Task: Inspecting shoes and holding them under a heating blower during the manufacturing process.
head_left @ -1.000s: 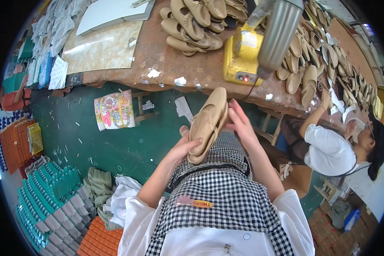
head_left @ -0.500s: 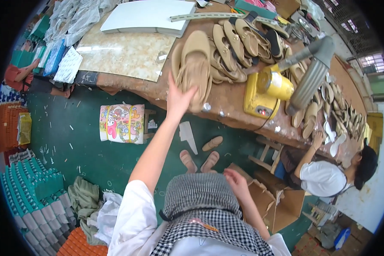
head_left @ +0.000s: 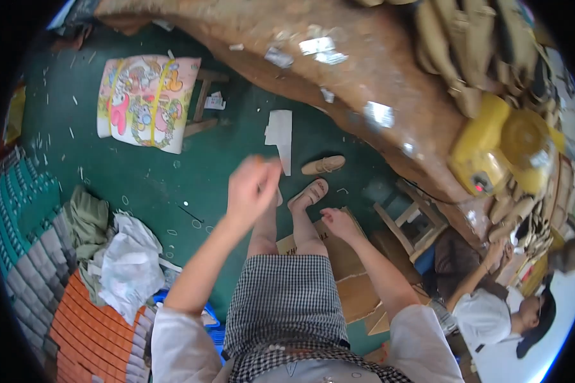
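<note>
Item: my left hand (head_left: 252, 185) blurred, grip unreadable; right hand (head_left: 338, 222) open, empty, over brown cardboard box (head_left: 354, 271): I'd reach slowly.

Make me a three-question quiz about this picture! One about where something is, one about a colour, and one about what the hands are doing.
1. Where is the cartoon cushion?
A. on a small stool on the floor
B. on the workbench
C. in a hand

2. What colour is the machine on the workbench?
A. blue
B. yellow
C. red

3. What is the left hand holding?
A. a sandal
B. scissors
C. nothing

Answers: 1 A, wooden stool legs stick out beside the cushion, over the green floor. 2 B, its body is yellow. 3 C, it is raised and blurred, with nothing in its grasp; the right hand is empty too.
</note>
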A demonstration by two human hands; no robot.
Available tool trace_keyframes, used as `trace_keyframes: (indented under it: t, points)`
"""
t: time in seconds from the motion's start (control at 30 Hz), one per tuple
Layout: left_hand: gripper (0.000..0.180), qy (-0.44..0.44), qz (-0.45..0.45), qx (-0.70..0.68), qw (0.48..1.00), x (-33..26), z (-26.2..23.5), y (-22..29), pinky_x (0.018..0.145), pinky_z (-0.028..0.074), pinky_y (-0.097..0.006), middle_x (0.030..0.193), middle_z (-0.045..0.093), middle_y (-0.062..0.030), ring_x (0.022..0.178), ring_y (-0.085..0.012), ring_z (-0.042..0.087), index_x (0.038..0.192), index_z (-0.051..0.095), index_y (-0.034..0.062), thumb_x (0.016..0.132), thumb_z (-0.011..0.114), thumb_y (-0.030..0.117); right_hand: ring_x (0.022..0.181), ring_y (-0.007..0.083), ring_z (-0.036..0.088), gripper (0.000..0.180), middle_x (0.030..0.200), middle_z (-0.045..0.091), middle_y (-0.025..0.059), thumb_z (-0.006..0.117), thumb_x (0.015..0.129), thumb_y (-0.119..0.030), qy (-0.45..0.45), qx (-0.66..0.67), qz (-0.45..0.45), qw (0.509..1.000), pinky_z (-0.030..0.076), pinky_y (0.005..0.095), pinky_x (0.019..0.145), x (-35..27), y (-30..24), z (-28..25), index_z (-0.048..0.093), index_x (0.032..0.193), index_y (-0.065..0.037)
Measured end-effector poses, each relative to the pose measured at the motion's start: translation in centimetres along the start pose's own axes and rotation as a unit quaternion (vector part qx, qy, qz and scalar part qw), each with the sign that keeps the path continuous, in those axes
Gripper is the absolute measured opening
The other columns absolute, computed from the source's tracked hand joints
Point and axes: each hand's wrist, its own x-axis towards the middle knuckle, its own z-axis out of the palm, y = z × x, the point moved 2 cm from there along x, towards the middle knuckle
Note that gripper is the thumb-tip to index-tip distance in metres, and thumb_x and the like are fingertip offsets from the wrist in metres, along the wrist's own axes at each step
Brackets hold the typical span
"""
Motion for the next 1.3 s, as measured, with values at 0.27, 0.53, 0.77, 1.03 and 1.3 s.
trace_keyframes:
  t: [0.27,0.53,0.77,1.03,1.3]
  points:
    - [0.011,-0.273,-0.131,0.063,0.951,-30.6,4.4,-8.2,0.049,0.047,-0.035,0.064,0.059,-0.0036,0.058,-0.0212,0.059,0.071,0.062,0.0157,0.074,0.062,0.026,0.116,0.0282,0.043,0.036,0.120,0.050,0.0125,0.054,0.080,-0.034,-0.077,-0.180,0.091,0.976,0.038,0.0389,0.094,19.8,8.7,7.6,0.057,0.111,-0.016]
    - [0.010,-0.218,-0.186,0.046,0.957,-30.8,4.2,-9.4,0.047,0.046,-0.031,0.059,0.057,-0.0010,0.051,-0.0186,0.057,0.069,0.059,0.0143,0.068,0.068,0.019,0.121,0.0289,0.040,0.050,0.128,0.046,0.0144,0.058,0.076,-0.043,-0.023,-0.137,0.145,0.980,0.033,0.0354,0.100,28.8,16.0,10.3,0.055,0.118,-0.016]
    - [0.019,-0.224,-0.253,0.099,0.936,-31.1,4.8,-9.1,0.051,0.047,-0.040,0.067,0.061,-0.0078,0.058,-0.0274,0.060,0.078,0.065,0.0152,0.077,0.061,0.034,0.092,0.0179,0.058,0.033,0.099,0.062,0.0065,0.051,0.088,-0.025,-0.006,0.415,0.116,0.902,0.044,0.0285,0.084,13.3,1.6,9.2,0.058,0.109,-0.001]
    - [0.072,0.022,-0.289,-0.313,0.904,-14.3,-1.3,7.5,0.092,0.040,-0.032,0.119,0.049,-0.0162,0.109,-0.0230,0.049,0.134,0.025,0.0022,0.075,0.064,0.009,0.096,0.0223,0.057,0.037,0.111,0.055,0.0138,0.043,0.092,-0.021,-0.129,0.756,-0.028,0.641,0.044,0.0339,0.088,-14.8,-22.0,-5.1,0.046,0.121,0.001]
    - [0.057,-0.301,-0.292,-0.481,0.770,-7.2,-6.0,22.2,0.066,0.054,-0.031,0.128,0.041,-0.0116,0.104,-0.0196,0.053,0.138,0.018,0.0099,0.093,0.024,0.046,0.091,0.0112,0.056,0.027,0.101,0.061,0.0071,0.047,0.090,-0.013,0.312,0.318,-0.094,0.890,0.043,0.0230,0.080,-29.5,-15.4,-17.1,0.054,0.113,0.000]
